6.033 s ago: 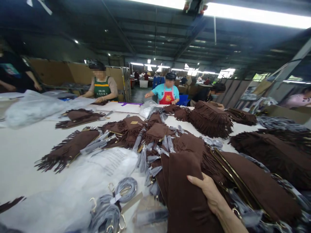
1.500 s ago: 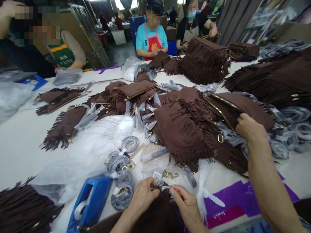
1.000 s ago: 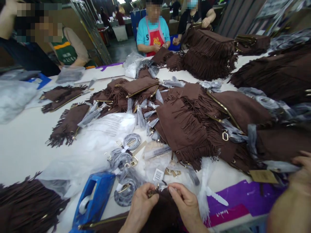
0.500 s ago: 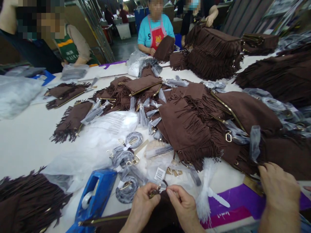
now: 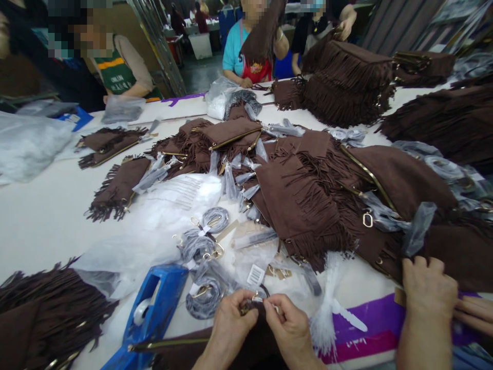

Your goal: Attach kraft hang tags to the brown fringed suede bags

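To the right of the blue tape dispenser [image 5: 164,293], at the near side of the white worktop [image 5: 38,226], a dark brown bag [image 5: 264,344] is held. Its end is gripped by the left hand [image 5: 231,324], beside a small gold ring [image 5: 257,295], while a thin white strand [image 5: 259,299] at that ring is pinched between the fingertips of the right hand [image 5: 290,326]. How the strand is fastened cannot be told, as the spot is tiny and partly covered.

Just beyond the hands, to the dispenser's right, a barcode label [image 5: 256,275] is seen. Nearer the dispenser, 3 wrapped strap coils [image 5: 204,298] are placed. Farther to its right, past the right hand, a bundle of white fasteners [image 5: 326,308] is laid beside a purple sheet [image 5: 370,316]; farther still, a brown pouch [image 5: 462,257] is touched by a co-worker's hand [image 5: 429,288]. Beyond the dispenser, white plastic [image 5: 173,200] is spread, and to the right of that, fringed bags [image 5: 300,195] are heaped. Left of the dispenser, a fringed brown piece [image 5: 46,303] is laid. Far beyond it, brown fringed material [image 5: 264,36] is held up by a person in a red apron [image 5: 260,72].
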`<state>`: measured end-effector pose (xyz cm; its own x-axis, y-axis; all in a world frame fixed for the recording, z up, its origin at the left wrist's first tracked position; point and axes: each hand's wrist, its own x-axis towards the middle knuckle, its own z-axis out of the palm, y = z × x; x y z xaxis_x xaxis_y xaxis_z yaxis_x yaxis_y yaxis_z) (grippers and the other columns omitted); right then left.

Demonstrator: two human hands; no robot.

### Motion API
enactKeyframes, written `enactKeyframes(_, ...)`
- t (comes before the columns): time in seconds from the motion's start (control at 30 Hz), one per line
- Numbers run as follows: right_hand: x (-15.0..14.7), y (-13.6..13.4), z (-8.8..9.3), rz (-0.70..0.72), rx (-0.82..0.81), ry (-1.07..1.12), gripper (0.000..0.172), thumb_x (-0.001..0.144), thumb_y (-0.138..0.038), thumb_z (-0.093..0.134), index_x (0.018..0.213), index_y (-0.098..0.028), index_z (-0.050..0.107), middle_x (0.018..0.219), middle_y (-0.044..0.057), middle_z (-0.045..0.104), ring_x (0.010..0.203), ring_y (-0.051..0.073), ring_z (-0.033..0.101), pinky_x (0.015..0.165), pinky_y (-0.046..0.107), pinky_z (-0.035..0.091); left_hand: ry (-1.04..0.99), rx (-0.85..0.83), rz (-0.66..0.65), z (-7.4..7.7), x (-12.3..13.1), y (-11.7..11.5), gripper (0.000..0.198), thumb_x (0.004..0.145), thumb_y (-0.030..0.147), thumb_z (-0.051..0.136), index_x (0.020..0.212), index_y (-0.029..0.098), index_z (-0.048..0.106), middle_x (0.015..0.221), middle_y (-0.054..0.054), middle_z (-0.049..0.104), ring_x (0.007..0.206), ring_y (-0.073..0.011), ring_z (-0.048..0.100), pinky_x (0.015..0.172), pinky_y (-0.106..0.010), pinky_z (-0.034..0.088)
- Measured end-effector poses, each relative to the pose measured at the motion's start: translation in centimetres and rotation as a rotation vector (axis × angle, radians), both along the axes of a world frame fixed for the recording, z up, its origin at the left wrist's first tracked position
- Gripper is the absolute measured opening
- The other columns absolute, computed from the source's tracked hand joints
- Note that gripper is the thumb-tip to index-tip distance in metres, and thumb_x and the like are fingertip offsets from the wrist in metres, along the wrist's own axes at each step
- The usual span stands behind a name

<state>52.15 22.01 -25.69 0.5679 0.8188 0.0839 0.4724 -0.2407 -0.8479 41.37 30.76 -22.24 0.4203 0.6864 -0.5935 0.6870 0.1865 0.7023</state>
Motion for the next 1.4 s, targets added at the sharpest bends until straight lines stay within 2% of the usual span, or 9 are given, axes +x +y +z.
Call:
enactKeyframes(0.2,-0.2,0.1,-0.2,0.021,-0.024,0.002,0.027,0.081,-0.031,0.049,0.06,-0.018,0.06,0.04,-0.007,0.04,0.034,0.007,0.035,0.035,0.018,0.03,0.011,0.035,0.003,-0.6,0.1,-0.1,0.024,0.061,0.023,0.051,0.078,0.016,0.066,0.058,0.001,0.06,0.056,-0.0151,0.052,0.054,-0.024,0.037)
enactKeyframes(0.53,-0.6,0.4,0.0,-0.008,-0.172,0.515,0.031,0.073,-0.042,0.055,0.061,-0.016,0.063,0.046,-0.004,0.045,0.044,0.01,0.039,0.043,0.02,0.033,0.035,-0.002,-0.02,-1.4,0.1,-0.2,0.021,0.059,0.028,0.051,0.072,0.014,0.059,0.051,0.005,0.045,0.049,-0.0118,0.039,0.049,-0.024,0.028)
enactKeyframes(0.67,-0.5,0.2,-0.1,-0.017,-0.201,0.694,0.033,0.073,-0.046,0.058,0.064,-0.015,0.065,0.052,-0.003,0.049,0.05,0.012,0.043,0.049,0.021,0.036,-0.028,-0.036,-0.023,-0.8,0.0,-0.1,0.026,0.06,0.033,0.052,0.074,0.013,0.06,0.051,0.004,0.044,0.05,-0.0125,0.039,0.05,-0.025,0.027)
enactKeyframes(0.8,-0.8,-0.4,-0.8,-0.005,-0.22,0.796,0.035,0.072,-0.05,0.06,0.068,-0.015,0.066,0.053,-0.003,0.051,0.05,0.011,0.043,0.047,0.021,0.034,-0.182,-0.139,0.03,-0.1,-0.2,0.3,0.033,0.068,0.039,0.042,0.069,0.013,0.061,0.058,0.0,0.05,0.059,-0.0157,0.046,0.057,-0.026,0.032)
enactKeyframes(0.97,0.8,-1.4,-2.3,0.054,-0.219,0.649,0.038,0.077,-0.052,0.056,0.077,-0.016,0.064,0.063,-0.002,0.06,0.052,0.011,0.051,0.044,0.021,0.039,-0.176,-0.171,0.099,-0.5,0.2,0.5,0.026,0.06,0.039,0.045,0.059,0.015,0.055,0.052,0.002,0.046,0.053,-0.0137,0.041,0.053,-0.025,0.03)
enactKeyframes(1.07,4.7,-2.4,-3.4,0.031,-0.205,0.576,0.031,0.086,-0.045,0.049,0.084,-0.016,0.06,0.076,0.0,0.062,0.061,0.011,0.056,0.055,0.026,0.047,-0.177,-0.202,0.132,-0.9,0.5,0.4,0.022,0.058,0.039,0.047,0.056,0.017,0.05,0.048,0.004,0.041,0.048,-0.0115,0.036,0.049,-0.024,0.027)
enactKeyframes(1.17,9.2,-3.8,-4.6,-0.028,-0.17,0.471,0.031,0.085,-0.046,0.046,0.068,-0.023,0.057,0.072,0.003,0.058,0.078,0.02,0.054,0.074,0.038,0.047,-0.188,-0.208,0.13,-1.1,0.6,0.4,0.019,0.057,0.037,0.047,0.056,0.018,0.049,0.048,0.005,0.041,0.048,-0.011,0.035,0.049,-0.023,0.026)
enactKeyframes(1.27,12.1,-5.2,-5.6,-0.049,-0.117,0.11,0.028,0.084,-0.035,0.046,0.057,-0.028,0.05,0.065,0.004,0.048,0.088,0.027,0.047,0.094,0.047,0.031,-0.198,-0.222,0.112,-1.1,0.4,0.5,0.019,0.058,0.036,0.047,0.057,0.017,0.05,0.05,0.004,0.043,0.05,-0.0113,0.037,0.05,-0.023,0.027)
enactKeyframes(1.4,13.0,-5.8,-6.1,0.03,-0.164,-0.28,0.031,0.082,-0.016,0.039,0.054,-0.027,0.044,0.062,0.004,0.041,0.085,0.028,0.045,0.094,0.052,0.027,-0.19,-0.261,0.075,-1.2,0.2,0.8,0.02,0.058,0.035,0.049,0.06,0.016,0.052,0.051,0.003,0.045,0.05,-0.0114,0.038,0.05,-0.023,0.027)
